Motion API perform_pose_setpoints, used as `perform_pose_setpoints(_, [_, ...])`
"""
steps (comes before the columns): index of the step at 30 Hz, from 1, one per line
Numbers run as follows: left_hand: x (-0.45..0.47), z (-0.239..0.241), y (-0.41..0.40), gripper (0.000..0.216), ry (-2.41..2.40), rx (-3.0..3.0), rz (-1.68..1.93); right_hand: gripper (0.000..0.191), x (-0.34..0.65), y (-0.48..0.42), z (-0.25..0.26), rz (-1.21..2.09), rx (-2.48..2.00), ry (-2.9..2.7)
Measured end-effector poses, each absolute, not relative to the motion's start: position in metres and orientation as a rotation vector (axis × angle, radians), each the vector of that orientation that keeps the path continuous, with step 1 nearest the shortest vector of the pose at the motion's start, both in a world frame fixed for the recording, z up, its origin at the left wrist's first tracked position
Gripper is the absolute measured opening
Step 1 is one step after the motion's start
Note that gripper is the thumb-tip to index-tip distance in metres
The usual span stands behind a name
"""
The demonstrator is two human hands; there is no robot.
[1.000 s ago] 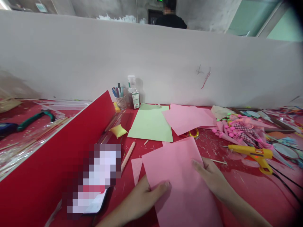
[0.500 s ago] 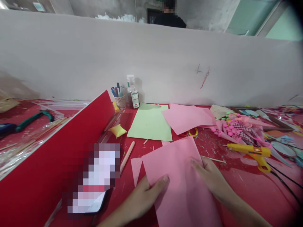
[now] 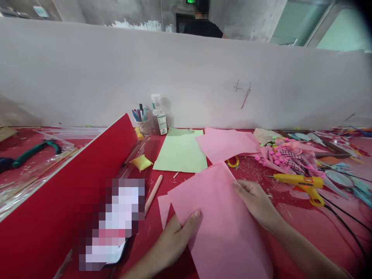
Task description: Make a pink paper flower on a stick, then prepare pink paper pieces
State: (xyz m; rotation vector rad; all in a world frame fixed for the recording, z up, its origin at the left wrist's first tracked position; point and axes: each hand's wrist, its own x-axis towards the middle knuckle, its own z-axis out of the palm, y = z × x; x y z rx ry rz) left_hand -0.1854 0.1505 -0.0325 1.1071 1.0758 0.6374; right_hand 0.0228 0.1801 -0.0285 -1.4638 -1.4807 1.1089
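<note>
A large pink paper sheet (image 3: pixel 221 221) lies on the red table in front of me. My left hand (image 3: pixel 177 238) grips its left edge, thumb on top and fingers curled under the sheet. My right hand (image 3: pixel 255 201) rests on the sheet's right edge, fingers closed along it with the thumb pressing the paper. A smaller pink scrap (image 3: pixel 163 205) pokes out from under the sheet's left side.
A red divider (image 3: pixel 72 182) rises on the left, a phone (image 3: pixel 110 232) leaning by it. Green paper (image 3: pixel 180 151), more pink sheets (image 3: pixel 226 143), scissors (image 3: pixel 232 162), a yellow glue gun (image 3: pixel 302 182), pink flowers (image 3: pixel 287 159), a pen cup (image 3: pixel 142 120) and a wooden stick (image 3: pixel 153 190) lie around.
The view has shifted slightly. Both hands slid a little toward the far end of the pink sheet, and the left thumb has drawn back toward its edge.
</note>
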Motion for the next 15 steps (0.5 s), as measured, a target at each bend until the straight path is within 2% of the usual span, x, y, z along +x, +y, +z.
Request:
perform_pose_setpoints(7, [-0.194,-0.033,0.155,0.043,1.151,1.209,0.573,0.041,0.030,0.183,-0.032,1.023,-1.459,-1.592])
perform_pose_setpoints(11, [-0.208,-0.023,0.163,0.031,1.187,1.432,0.562,0.041,0.042,0.187,-0.027,1.168,-1.422,-1.776])
perform_pose_setpoints(15, [-0.218,-0.013,0.163,0.026,1.127,1.681,0.366,0.042,0.042,0.189,-0.017,1.219,-1.261,-2.089])
